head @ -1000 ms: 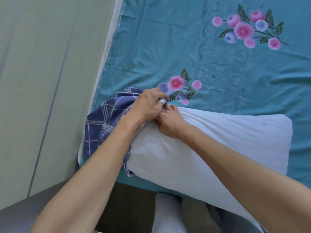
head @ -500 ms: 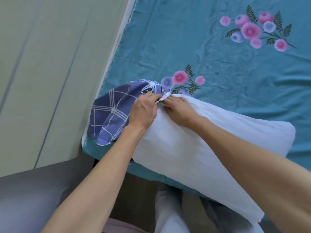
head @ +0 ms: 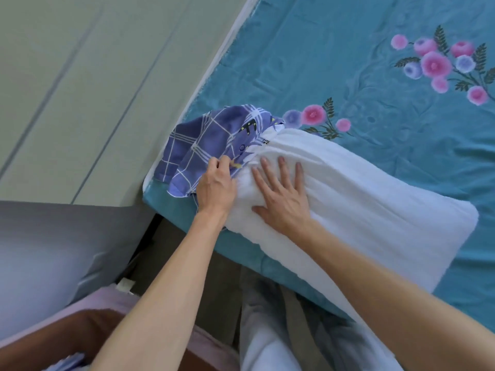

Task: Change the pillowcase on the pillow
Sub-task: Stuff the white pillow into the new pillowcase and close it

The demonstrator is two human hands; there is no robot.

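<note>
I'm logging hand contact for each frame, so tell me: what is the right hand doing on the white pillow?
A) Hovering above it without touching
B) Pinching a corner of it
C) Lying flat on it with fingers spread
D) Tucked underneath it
C: the right hand lies flat on the white pillow, fingers straight and spread, while the left hand pinches the blue plaid pillowcase.

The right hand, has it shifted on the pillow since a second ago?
Yes. The right hand has slid back from the pillow's bunched end near the plaid pillowcase, toward the person, and now lies flat with fingers spread.
</note>
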